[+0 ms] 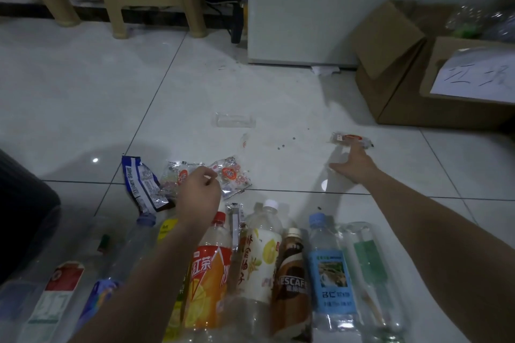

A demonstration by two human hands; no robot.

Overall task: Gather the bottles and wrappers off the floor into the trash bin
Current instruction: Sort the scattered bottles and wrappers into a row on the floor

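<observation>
My right hand point(354, 167) stretches out flat, fingers spread, forefinger reaching the edge of a small red-labelled wrapper point(351, 140). My left hand point(199, 192) curls over a heap of sweet wrappers point(231, 177) beside a blue wrapper point(142, 184). Its fingertips are hidden, so I cannot tell whether it grips any. Nearer me, a row of bottles point(291, 273) lies on the tiled floor point(83, 92), their bases cut off. At far right stands the cardboard box point(404, 92), its contents blurred.
</observation>
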